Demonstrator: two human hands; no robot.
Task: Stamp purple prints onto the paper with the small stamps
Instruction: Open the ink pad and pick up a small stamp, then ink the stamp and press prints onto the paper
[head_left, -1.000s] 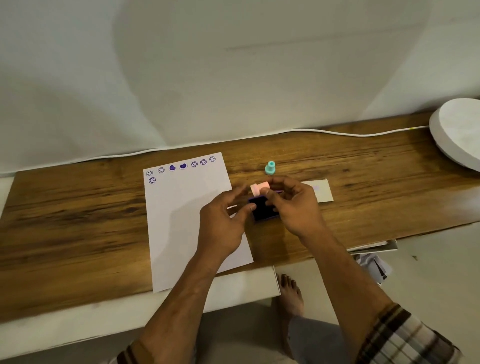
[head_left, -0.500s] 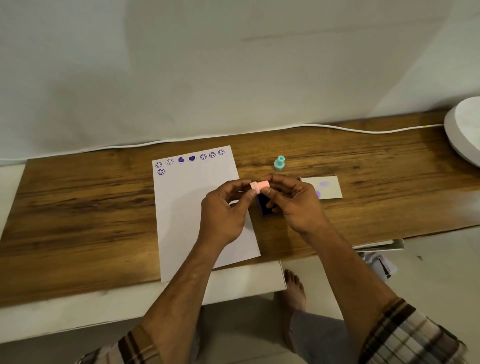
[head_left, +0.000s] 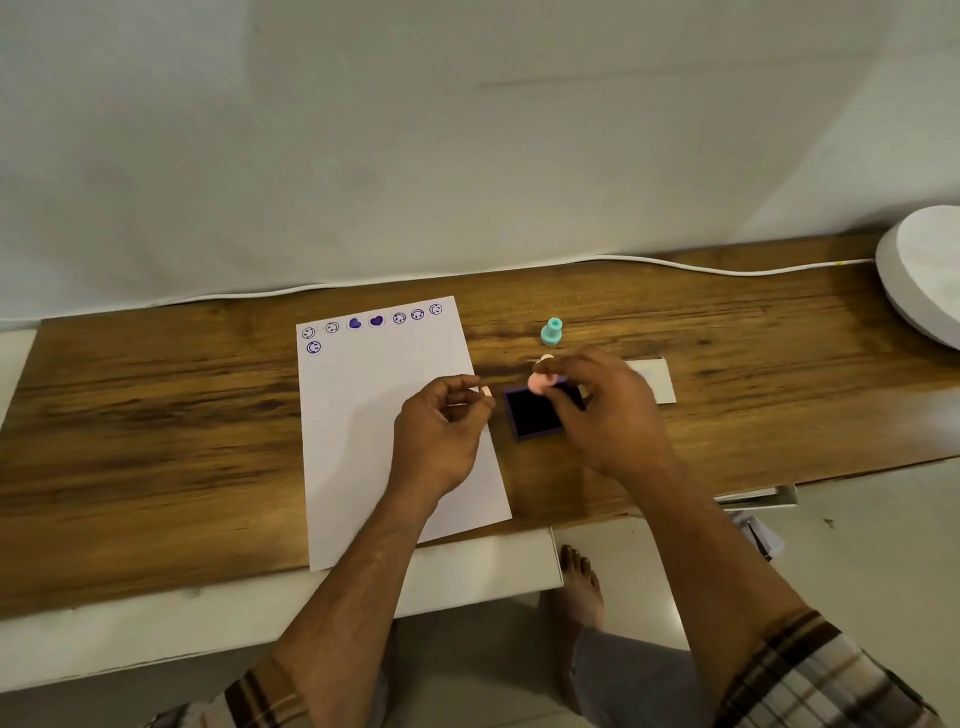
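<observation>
A white paper (head_left: 358, 447) lies on the wooden table (head_left: 156, 415), with a row of purple smiley and heart prints (head_left: 366, 322) along its top edge. Just right of it sits an open purple ink pad (head_left: 532, 415). My right hand (head_left: 608, 415) pinches a small pink stamp (head_left: 539, 383) above the pad's far edge. My left hand (head_left: 441, 431) hovers over the paper's right edge, its fingertips pinched on a small pink piece (head_left: 486, 391). A teal stamp (head_left: 551, 332) stands upright behind the pad.
A white card (head_left: 660, 382) lies right of the pad, partly under my right hand. A white cable (head_left: 675, 265) runs along the table's back edge. A round white object (head_left: 924, 270) sits at the far right. A white ledge (head_left: 467, 571) and my bare foot are below the front edge.
My hands have come apart. The left drew back toward the paper with a small pink piece, and the right kept the pink stamp, uncovering the ink pad.
</observation>
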